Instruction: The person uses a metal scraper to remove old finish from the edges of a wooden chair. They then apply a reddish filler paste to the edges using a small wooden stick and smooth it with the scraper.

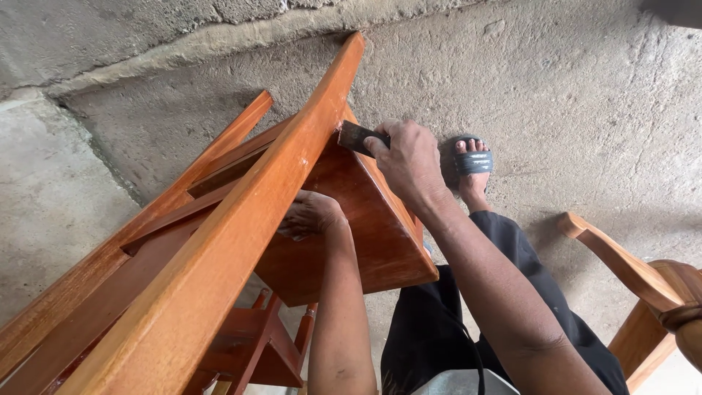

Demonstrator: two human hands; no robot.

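A reddish-brown wooden chair (219,249) lies tipped over in front of me, its long rail running from lower left to the upper middle. My right hand (409,161) grips a small dark block (356,136), perhaps a sanding pad, and presses it against the rail's edge near the seat. My left hand (311,214) rests on the underside of the seat panel (373,234), partly hidden behind the rail, and steadies it.
The floor is rough grey concrete (585,88), with a concrete wall (110,36) at the back. My foot in a dark sandal (472,162) stands just past the seat. Part of another wooden chair (643,281) sits at the right edge.
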